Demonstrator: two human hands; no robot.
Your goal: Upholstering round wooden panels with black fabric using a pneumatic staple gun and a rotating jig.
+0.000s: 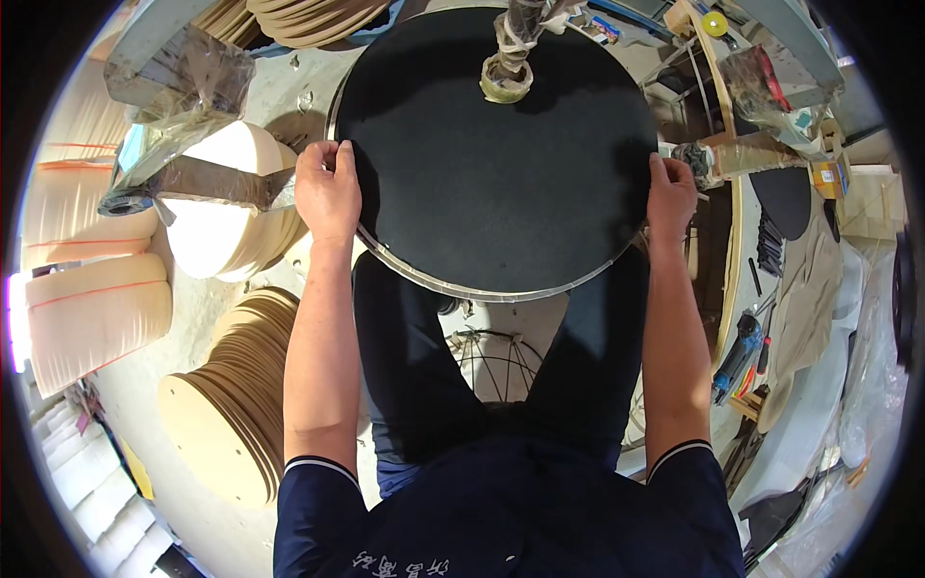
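Hands grip opposite edges of a large round black disc (496,144) with a thin pale rim, held flat above the person's lap. Left hand (327,191) curls over the disc's left edge, fingers closed onto the rim; right hand (671,193) clasps the right edge the same way. A tape-wrapped post (509,58) presses down on the disc's far part. Stacks of round wooden boards (236,385) stand on the floor to the left, below cream-coloured cushions (92,318).
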